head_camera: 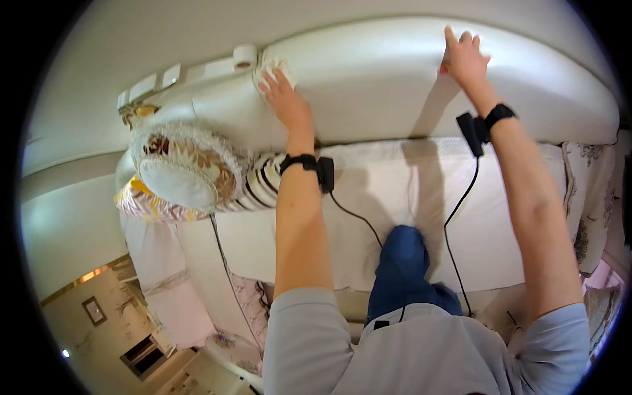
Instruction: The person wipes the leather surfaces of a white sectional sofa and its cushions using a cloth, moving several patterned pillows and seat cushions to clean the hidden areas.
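Note:
A light sofa backrest (365, 74) spans the top of the head view. Near its left end, my left hand (287, 101) lies spread on a crumpled white cloth (277, 66), pressing it against the backrest; whether the fingers grip it is hard to tell. My right hand (464, 57) is at the backrest's upper right part, fingers apart, with nothing seen in it. Below both hands runs the sofa seat with a white cover (365, 197), where one knee in blue jeans rests. Each wrist wears a black strap with a small device and a cable.
Left of my left arm lie a round lace-trimmed cushion (177, 182), a striped cushion (261, 185) and a yellow-patterned one (158, 207). A white roll (245, 57) stands behind the backrest. A patterned cover (590, 197) hangs at the right end.

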`<action>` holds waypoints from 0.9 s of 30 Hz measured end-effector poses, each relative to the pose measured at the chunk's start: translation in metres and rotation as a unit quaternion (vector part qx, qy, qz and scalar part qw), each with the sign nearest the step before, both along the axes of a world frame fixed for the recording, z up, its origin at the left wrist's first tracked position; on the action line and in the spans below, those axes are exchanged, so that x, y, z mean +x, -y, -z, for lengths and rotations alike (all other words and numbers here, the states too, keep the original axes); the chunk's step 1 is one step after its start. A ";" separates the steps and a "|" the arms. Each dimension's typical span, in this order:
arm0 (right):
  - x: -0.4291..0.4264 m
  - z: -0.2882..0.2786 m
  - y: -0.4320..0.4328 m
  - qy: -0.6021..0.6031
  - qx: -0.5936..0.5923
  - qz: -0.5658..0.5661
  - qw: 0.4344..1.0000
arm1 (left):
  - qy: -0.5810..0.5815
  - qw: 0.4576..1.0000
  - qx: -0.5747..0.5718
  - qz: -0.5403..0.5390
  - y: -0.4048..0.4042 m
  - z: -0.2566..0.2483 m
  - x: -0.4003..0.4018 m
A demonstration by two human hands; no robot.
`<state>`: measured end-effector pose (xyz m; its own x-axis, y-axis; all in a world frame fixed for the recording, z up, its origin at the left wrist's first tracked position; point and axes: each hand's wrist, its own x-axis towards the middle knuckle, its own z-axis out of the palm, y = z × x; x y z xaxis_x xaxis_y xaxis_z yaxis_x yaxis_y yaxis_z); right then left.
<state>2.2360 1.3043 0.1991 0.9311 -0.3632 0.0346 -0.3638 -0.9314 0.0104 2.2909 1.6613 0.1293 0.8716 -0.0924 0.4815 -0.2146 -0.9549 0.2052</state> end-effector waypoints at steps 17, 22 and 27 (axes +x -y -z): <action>-0.014 -0.015 -0.031 0.021 -0.012 -0.020 1.000 | -0.031 0.985 0.170 0.008 -0.033 0.000 -0.019; -0.009 0.037 0.011 0.036 0.020 -0.090 0.995 | -0.077 0.980 -0.049 0.176 -0.065 0.015 -0.119; -0.044 0.060 0.036 0.032 0.017 -0.095 0.995 | -0.079 0.980 -0.158 0.093 -0.211 0.038 -0.222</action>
